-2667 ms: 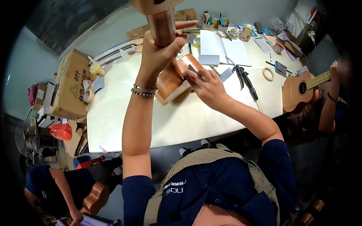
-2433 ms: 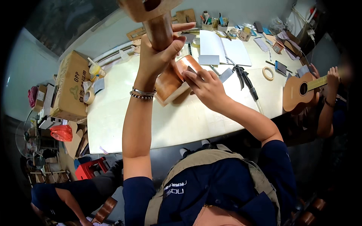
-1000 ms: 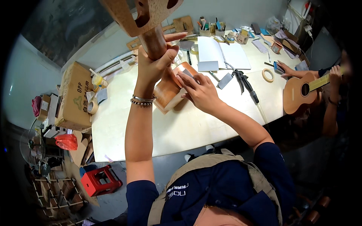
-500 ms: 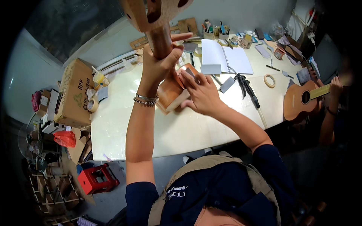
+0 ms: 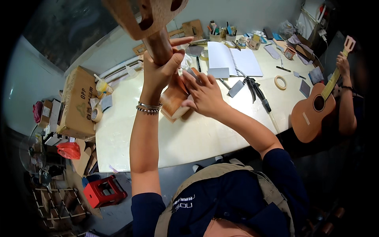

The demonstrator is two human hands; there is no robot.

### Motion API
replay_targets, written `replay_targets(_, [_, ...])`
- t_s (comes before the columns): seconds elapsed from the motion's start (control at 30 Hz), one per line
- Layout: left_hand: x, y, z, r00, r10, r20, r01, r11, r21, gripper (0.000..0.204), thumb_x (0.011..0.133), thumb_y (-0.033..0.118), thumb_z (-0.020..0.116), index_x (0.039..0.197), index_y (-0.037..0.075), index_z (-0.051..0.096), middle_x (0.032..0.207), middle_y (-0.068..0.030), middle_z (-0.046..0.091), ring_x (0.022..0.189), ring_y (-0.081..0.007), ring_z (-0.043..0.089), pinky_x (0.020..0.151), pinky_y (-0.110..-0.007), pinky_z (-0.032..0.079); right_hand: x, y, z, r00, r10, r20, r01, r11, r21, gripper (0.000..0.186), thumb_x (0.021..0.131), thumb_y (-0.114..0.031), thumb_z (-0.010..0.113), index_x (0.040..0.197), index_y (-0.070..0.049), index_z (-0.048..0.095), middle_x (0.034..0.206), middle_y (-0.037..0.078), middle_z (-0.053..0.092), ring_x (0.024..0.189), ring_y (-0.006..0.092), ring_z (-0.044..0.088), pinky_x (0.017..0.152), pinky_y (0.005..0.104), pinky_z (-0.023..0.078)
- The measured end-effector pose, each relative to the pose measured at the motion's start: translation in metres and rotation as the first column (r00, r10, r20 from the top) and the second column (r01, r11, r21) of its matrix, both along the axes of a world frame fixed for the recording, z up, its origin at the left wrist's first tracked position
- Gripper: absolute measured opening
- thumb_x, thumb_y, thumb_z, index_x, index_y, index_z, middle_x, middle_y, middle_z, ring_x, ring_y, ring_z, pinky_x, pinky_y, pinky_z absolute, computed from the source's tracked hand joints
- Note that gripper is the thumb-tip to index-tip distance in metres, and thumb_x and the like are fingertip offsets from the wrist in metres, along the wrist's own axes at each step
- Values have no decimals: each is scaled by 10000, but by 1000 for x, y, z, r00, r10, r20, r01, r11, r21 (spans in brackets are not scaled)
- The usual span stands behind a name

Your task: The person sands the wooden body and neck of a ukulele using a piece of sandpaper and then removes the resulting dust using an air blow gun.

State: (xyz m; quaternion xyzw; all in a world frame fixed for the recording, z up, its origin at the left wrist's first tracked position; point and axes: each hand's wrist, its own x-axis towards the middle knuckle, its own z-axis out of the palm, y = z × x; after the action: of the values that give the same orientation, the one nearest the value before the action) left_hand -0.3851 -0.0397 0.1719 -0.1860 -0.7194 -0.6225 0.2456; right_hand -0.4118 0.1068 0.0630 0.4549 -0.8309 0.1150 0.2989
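Note:
My left hand (image 5: 161, 71) is closed round the neck (image 5: 157, 45) of a wooden stringed instrument, whose slotted headstock (image 5: 144, 14) rises toward me. Its glossy reddish-brown body (image 5: 172, 102) rests tilted on the white bench. My right hand (image 5: 203, 94) lies over the body's upper side, fingers pressing a small grey sheet (image 5: 193, 72), perhaps sandpaper, against the wood; its thumb sticks out toward the lower left. The contact under the fingers is mostly hidden.
The white bench (image 5: 130, 134) bears a notebook (image 5: 246, 59), black clamp-like tool (image 5: 254, 91), tape roll (image 5: 280, 82), grey sheets and pen cups. A large cardboard box (image 5: 75, 102) stands left. At right a co-worker's hand (image 5: 342, 63) holds a guitar (image 5: 312, 114). A red stool (image 5: 102, 191) stands lower left.
The co-worker at lower left has left view. The right-hand co-worker's guitar has tilted more upright. My right hand has shifted slightly over the body; my left grip stays.

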Motion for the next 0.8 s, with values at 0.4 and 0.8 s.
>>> replay_targets(0.4, [-1, 4, 2, 1000, -13, 2, 13, 1000, -13, 340, 779, 28, 563, 1098, -88, 587, 740, -22, 547, 571, -43, 466, 525, -160, 379, -7, 0, 1, 1000, 26, 0, -26, 999, -36, 745, 800, -631, 432, 1199, -11, 540, 1335, 71, 414, 1103, 252, 385, 916, 369, 305])
replay_targets(0.8, [-8, 0, 3, 1000, 23, 1, -23, 1000, 14, 348, 765, 42, 572, 1086, -91, 589, 735, -34, 533, 550, -59, 453, 507, -177, 368, -7, 11, -4, 994, 62, 87, -63, 998, 8, 736, 769, -603, 492, 1285, -78, 489, 1396, -10, 364, 1053, 251, 398, 893, 381, 312])
